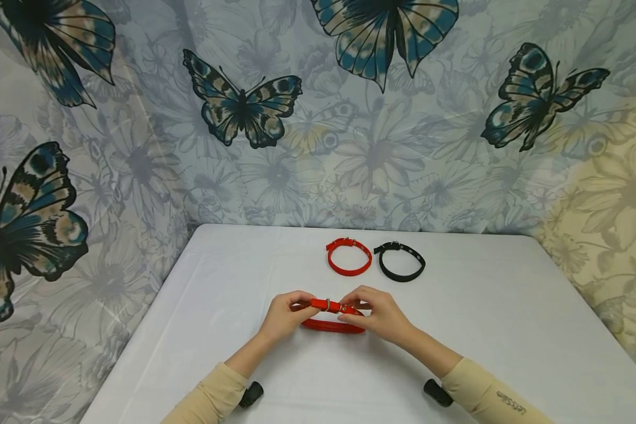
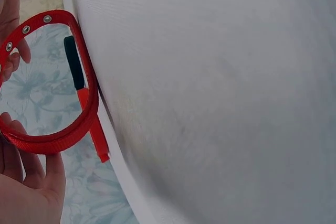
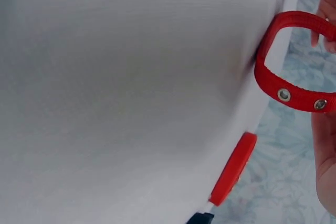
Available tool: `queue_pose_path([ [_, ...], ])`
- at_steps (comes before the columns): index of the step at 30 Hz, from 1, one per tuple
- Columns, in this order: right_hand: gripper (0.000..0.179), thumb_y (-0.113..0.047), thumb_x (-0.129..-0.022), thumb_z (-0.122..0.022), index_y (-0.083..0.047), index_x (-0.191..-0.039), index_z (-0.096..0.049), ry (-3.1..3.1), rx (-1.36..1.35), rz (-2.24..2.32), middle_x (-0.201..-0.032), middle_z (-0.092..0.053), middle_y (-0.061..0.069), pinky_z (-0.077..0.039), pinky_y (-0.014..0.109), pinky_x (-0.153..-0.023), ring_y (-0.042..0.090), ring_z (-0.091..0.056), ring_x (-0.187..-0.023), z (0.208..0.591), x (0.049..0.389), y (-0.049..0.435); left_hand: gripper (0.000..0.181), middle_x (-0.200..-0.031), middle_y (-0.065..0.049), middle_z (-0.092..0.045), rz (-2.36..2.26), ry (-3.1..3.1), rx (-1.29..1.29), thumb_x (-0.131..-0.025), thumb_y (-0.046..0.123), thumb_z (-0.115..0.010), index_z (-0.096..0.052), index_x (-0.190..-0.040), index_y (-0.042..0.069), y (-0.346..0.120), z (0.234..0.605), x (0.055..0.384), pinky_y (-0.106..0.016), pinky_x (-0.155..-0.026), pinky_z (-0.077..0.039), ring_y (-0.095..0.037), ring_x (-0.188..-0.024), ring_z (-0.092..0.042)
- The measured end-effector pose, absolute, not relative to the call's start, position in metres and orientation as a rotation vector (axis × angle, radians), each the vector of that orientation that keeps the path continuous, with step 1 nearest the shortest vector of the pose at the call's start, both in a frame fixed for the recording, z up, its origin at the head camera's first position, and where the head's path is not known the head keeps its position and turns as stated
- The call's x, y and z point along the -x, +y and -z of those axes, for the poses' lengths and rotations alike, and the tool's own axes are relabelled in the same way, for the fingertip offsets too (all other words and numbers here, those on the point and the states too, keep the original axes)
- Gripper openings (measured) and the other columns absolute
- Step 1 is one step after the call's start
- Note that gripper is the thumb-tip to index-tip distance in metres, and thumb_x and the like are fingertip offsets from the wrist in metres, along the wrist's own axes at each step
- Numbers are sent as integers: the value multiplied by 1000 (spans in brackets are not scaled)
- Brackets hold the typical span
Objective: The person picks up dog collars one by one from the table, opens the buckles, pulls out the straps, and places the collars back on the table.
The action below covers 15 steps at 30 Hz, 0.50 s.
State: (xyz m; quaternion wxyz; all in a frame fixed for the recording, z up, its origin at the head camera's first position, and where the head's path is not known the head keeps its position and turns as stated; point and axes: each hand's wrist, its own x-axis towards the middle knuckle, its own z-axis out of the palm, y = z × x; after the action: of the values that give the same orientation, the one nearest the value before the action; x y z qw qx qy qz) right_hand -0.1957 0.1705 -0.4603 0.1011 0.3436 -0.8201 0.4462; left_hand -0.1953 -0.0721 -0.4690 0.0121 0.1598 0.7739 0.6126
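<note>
Both hands hold a red collar [image 1: 333, 326] just above the white table, its band looped into a ring. My left hand [image 1: 285, 315] pinches it by the left end of the upper strap. On the other side, my right hand [image 1: 383, 315] pinches the strap beside the metal buckle and ring. Metal eyelets dot the band of this collar [image 2: 93, 85] in the left wrist view, where the left fingers [image 2: 52, 174] support it from below. In the right wrist view the lower bend of the collar [image 3: 262, 74] hangs close over the tabletop.
Farther back on the white table [image 1: 487, 306] lie a second red collar [image 1: 348, 272] and, right of it, a black collar [image 1: 401, 278], both closed into rings. A butterfly-print cloth [image 1: 307, 188] hangs behind the table. Small dark cylinders [image 1: 437, 393] sit by the wrists.
</note>
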Motion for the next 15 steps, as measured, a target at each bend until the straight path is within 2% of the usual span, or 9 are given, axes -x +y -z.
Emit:
queue_pose_path([
  [7,20,-21,-79,-82,-19,-95,-71,-2435,-981,-1282,-88,-66,-10,-57,27,-69,8,-61,-78,458,195,166,9,-88,-7,-72,-1909,2414,-511,-84,5,-75,-73,-92,2,-72,470,196,-25,-79,-52,-12,-83,-64],
  [11,21,-20,-80,-82,-19,-97,-71,-2424,-1020,-1269,-88,-65,-11,-56,26,-69,7,-60,-77,460,196,167,8,-88,-8,-73,-1870,2460,-492,-84,2,-74,-73,-92,1,-72,467,194,-28,-80,-52,-16,-87,-63],
  [15,21,-19,-81,-81,-19,-100,-72,-2419,-1039,-1276,-87,-63,-13,-57,26,-69,5,-58,-75,460,197,168,7,-88,-11,-72,-1863,2450,-501,-85,1,-72,-73,-91,-1,-71,448,186,-31,-81,-53,-20,-88,-64],
])
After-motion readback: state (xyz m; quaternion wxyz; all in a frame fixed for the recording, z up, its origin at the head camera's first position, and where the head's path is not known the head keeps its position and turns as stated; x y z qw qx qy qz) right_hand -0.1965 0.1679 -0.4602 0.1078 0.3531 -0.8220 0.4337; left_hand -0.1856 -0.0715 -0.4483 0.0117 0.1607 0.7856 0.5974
